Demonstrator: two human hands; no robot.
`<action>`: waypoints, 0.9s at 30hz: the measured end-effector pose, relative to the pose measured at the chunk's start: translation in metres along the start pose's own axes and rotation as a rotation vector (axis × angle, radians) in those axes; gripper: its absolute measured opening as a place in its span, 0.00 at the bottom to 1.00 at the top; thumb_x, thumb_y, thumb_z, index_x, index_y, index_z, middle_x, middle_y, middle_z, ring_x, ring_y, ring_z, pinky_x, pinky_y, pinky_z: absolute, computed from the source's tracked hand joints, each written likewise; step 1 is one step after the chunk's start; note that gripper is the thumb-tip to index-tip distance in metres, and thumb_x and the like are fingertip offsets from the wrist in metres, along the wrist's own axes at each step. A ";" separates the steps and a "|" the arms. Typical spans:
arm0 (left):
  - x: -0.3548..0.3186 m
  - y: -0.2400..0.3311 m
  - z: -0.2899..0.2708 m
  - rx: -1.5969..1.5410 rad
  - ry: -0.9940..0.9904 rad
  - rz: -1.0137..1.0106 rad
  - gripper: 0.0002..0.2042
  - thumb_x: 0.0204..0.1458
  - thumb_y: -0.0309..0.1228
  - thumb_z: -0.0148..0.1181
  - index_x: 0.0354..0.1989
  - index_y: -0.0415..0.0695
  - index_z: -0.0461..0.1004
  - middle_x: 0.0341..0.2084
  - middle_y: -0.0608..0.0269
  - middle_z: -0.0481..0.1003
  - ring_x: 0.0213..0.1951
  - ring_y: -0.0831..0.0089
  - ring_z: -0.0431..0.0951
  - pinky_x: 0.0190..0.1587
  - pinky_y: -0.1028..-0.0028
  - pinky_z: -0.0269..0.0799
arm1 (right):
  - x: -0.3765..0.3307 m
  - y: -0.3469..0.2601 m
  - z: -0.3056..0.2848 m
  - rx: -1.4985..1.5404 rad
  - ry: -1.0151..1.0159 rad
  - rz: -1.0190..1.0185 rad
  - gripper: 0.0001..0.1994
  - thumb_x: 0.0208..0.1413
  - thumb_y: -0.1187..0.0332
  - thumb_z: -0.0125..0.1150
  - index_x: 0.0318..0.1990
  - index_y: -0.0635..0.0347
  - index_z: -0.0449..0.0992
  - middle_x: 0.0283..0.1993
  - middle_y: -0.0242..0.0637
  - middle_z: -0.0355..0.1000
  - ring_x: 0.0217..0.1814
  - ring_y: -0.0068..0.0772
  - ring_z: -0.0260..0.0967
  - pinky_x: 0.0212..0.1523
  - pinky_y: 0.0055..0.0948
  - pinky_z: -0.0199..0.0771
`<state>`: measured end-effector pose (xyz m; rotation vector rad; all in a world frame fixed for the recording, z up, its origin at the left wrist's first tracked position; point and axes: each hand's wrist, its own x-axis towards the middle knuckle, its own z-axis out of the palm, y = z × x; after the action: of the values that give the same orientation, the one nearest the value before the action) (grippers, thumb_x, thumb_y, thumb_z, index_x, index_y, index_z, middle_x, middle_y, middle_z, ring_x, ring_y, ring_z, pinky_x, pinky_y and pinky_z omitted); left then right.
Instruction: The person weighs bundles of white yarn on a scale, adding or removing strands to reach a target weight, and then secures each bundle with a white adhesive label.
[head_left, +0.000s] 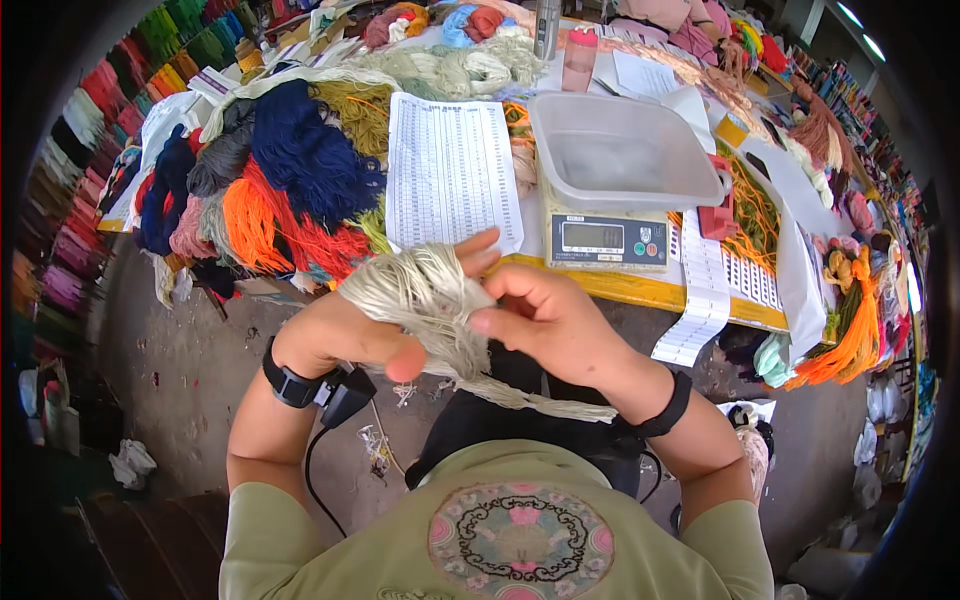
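Cream yarn held over the lap, off the table's near edge

Pale cream hank of thin yarn (430, 300) is wound over the left hand (345, 335), whose fingers close around it; the right hand (545, 320) pinches its strands. The loose tail across the lap could snag or tangle, or the loops could slip off, short of the yellow-edged table (640, 290) and grey digital scale (607, 240).

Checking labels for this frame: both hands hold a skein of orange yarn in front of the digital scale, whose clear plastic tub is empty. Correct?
One error: the skein of yarn is pale cream, not orange, as the head view shows. The rest holds: left hand and right hand both hold it in front of the digital scale, and the clear plastic tub on it is empty.
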<state>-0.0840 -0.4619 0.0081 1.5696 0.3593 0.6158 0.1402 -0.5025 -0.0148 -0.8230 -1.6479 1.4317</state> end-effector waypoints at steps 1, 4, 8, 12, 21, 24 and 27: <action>-0.004 0.000 -0.004 -0.079 -0.024 -0.045 0.51 0.39 0.53 0.72 0.66 0.33 0.55 0.66 0.55 0.58 0.62 0.69 0.63 0.64 0.66 0.58 | -0.001 -0.001 -0.006 0.027 0.032 0.121 0.05 0.61 0.70 0.59 0.38 0.60 0.70 0.32 0.24 0.68 0.26 0.12 0.60 0.26 0.15 0.60; -0.004 -0.008 0.002 -0.282 0.088 -0.041 0.48 0.39 0.48 0.74 0.65 0.35 0.57 0.65 0.55 0.60 0.62 0.69 0.64 0.63 0.67 0.58 | 0.001 -0.002 -0.015 0.113 0.062 0.133 0.06 0.64 0.68 0.54 0.39 0.61 0.69 0.31 0.26 0.69 0.24 0.13 0.60 0.26 0.16 0.61; 0.015 -0.022 0.020 -0.134 0.177 0.052 0.39 0.48 0.40 0.70 0.65 0.35 0.58 0.62 0.56 0.63 0.61 0.69 0.64 0.63 0.69 0.58 | 0.005 0.009 -0.012 0.120 0.089 0.064 0.08 0.63 0.68 0.55 0.45 0.62 0.71 0.36 0.27 0.72 0.29 0.12 0.63 0.30 0.17 0.64; 0.025 -0.026 0.033 0.106 0.272 0.103 0.28 0.55 0.32 0.63 0.63 0.36 0.62 0.56 0.59 0.69 0.57 0.71 0.68 0.60 0.71 0.61 | 0.003 0.014 -0.015 0.133 0.098 0.052 0.10 0.59 0.72 0.59 0.47 0.62 0.73 0.39 0.25 0.71 0.34 0.10 0.62 0.33 0.17 0.63; 0.027 -0.035 0.046 -0.307 0.459 0.043 0.18 0.54 0.29 0.61 0.52 0.37 0.71 0.37 0.63 0.75 0.40 0.77 0.73 0.43 0.77 0.69 | -0.010 -0.006 -0.023 0.484 0.108 0.164 0.06 0.60 0.66 0.60 0.41 0.57 0.74 0.29 0.19 0.64 0.24 0.09 0.50 0.23 0.14 0.49; 0.021 -0.037 0.032 -0.520 0.332 -0.045 0.15 0.54 0.31 0.61 0.47 0.38 0.72 0.28 0.64 0.75 0.26 0.79 0.72 0.28 0.81 0.66 | -0.014 -0.009 -0.023 0.432 0.027 0.253 0.08 0.60 0.62 0.60 0.41 0.55 0.74 0.29 0.16 0.63 0.24 0.08 0.50 0.22 0.13 0.47; -0.012 -0.013 0.019 -0.282 0.089 -0.356 0.15 0.54 0.34 0.61 0.42 0.34 0.78 0.16 0.67 0.71 0.12 0.87 0.62 0.14 0.84 0.50 | -0.042 -0.020 -0.046 0.076 0.019 0.288 0.11 0.59 0.60 0.62 0.43 0.55 0.76 0.27 0.15 0.62 0.24 0.08 0.49 0.22 0.13 0.47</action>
<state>-0.0803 -0.4829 -0.0072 1.1750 0.5779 0.4375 0.2012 -0.5197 0.0016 -1.0597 -1.4945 1.6665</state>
